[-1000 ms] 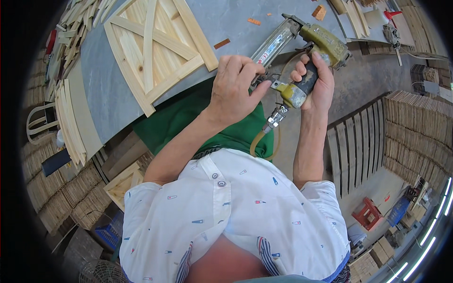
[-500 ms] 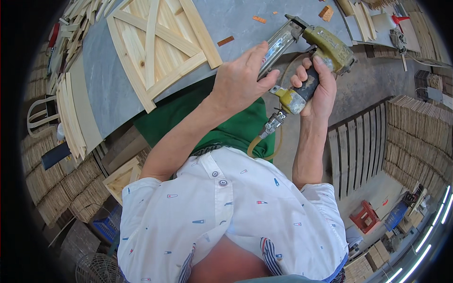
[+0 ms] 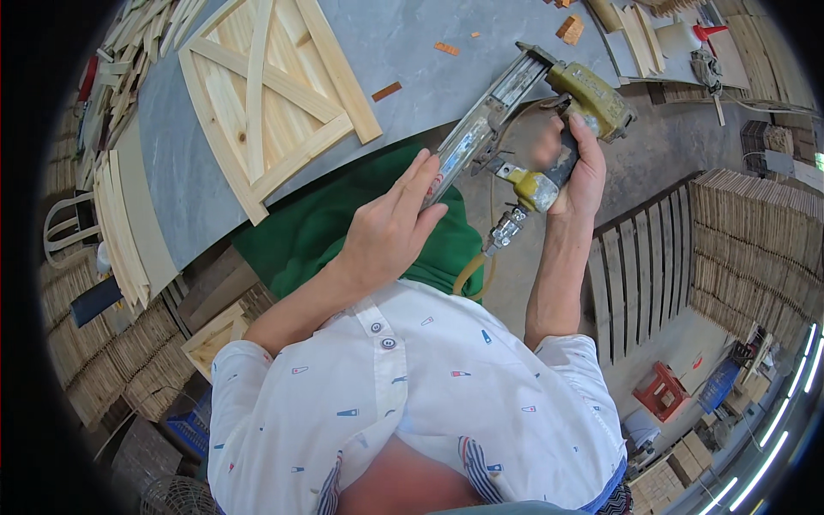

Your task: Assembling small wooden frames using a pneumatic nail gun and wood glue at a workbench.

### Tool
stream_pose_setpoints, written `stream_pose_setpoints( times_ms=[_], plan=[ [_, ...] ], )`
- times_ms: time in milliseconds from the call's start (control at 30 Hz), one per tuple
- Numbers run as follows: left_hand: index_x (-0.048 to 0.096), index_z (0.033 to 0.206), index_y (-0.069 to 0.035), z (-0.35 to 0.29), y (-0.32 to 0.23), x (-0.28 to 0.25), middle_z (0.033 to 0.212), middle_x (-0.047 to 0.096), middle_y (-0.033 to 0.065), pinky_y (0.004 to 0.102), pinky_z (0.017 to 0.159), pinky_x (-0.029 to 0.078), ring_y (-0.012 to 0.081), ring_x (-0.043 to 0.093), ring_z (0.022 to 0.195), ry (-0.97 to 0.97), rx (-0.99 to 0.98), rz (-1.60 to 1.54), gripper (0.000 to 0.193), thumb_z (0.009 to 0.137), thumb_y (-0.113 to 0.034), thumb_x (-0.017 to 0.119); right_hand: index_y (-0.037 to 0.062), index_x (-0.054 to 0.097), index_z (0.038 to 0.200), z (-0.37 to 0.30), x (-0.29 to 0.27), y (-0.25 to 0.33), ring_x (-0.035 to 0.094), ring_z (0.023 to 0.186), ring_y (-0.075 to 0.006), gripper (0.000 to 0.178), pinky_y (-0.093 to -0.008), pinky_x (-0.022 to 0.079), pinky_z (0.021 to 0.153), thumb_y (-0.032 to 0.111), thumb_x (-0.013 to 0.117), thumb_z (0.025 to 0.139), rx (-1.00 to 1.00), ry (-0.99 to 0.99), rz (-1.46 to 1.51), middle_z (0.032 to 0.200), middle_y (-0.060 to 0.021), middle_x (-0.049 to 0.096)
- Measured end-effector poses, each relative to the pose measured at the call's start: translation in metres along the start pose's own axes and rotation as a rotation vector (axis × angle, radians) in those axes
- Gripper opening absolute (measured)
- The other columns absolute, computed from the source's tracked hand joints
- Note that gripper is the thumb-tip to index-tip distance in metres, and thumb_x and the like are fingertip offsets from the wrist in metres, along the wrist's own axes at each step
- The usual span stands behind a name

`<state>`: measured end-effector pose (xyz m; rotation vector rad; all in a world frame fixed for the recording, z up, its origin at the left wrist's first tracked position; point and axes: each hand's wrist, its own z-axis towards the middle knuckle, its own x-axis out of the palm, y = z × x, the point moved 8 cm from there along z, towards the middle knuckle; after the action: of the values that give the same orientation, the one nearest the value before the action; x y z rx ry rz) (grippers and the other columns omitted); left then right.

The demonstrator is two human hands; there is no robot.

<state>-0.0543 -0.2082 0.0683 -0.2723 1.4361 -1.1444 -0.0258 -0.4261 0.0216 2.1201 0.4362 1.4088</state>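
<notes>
A yellow-green air nail gun (image 3: 592,93) with a dark grip is held up in front of me, over the near table edge. My right hand (image 3: 584,167) wraps round its grip. My left hand (image 3: 390,219) is at the lower end of its long metal magazine (image 3: 481,120), fingers along one side and thumb on the other. The magazine's sliding part is drawn out toward my left hand. Below the grip, a metal coupling (image 3: 506,227) joins the gun to a yellowish air hose (image 3: 468,276). Whether nails lie inside the magazine is hard to tell.
On the grey table (image 3: 172,172) lies a wooden panel (image 3: 275,94) with crossed slats. Small brown pieces (image 3: 387,91) are scattered beside it. Wood strips (image 3: 120,223) are stacked at the left edge. A white bottle with a red tip (image 3: 682,39) stands far right; stacked boards (image 3: 738,240) are on the right.
My left hand has moved down and left, drawing the magazine's sliding part out with it. The nail gun stays in my right hand. The whole view has shifted slightly.
</notes>
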Motion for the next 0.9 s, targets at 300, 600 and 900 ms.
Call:
stream_pose_setpoints(
  times_ms=[300, 600, 900],
  plan=[
    [0.059, 0.111, -0.001, 0.057, 0.013, -0.033, 0.11, 0.062, 0.0155, 0.0331, 0.08, 0.05, 0.0293, 0.062, 0.094, -0.041, 0.081, 0.089, 0.028, 0.083, -0.007, 0.062, -0.0007, 0.047, 0.102, -0.001, 0.003, 0.0, 0.045, 0.062, -0.0127, 0.018, -0.0256, 0.041, 0.05, 0.012, 0.053, 0.091, 0.012, 0.028, -0.054, 0.083, -0.0089, 0.051],
    [0.064, 0.097, -0.001, 0.195, 0.064, -0.013, 0.089, 0.061, 0.0142, 0.0348, 0.072, 0.047, 0.0294, 0.06, 0.078, 0.035, 0.253, 0.253, 0.018, 0.084, -0.012, 0.059, -0.0003, 0.048, 0.1, -0.002, -0.007, 0.007, 0.046, 0.063, -0.0124, 0.017, -0.0251, 0.041, 0.05, 0.013, 0.053, 0.091, -0.001, 0.007, -0.029, 0.084, -0.0089, 0.052],
    [0.064, 0.087, -0.001, 0.22, 0.054, 0.03, 0.085, 0.061, 0.0142, 0.039, 0.072, 0.048, 0.0307, 0.061, 0.078, 0.296, 0.12, 0.429, 0.014, 0.079, -0.012, 0.061, 0.0006, 0.049, 0.096, 0.001, -0.017, 0.011, 0.048, 0.06, -0.0132, 0.015, -0.027, 0.042, 0.048, 0.012, 0.056, 0.09, -0.003, -0.084, -0.029, 0.081, -0.0078, 0.052]
  ],
)
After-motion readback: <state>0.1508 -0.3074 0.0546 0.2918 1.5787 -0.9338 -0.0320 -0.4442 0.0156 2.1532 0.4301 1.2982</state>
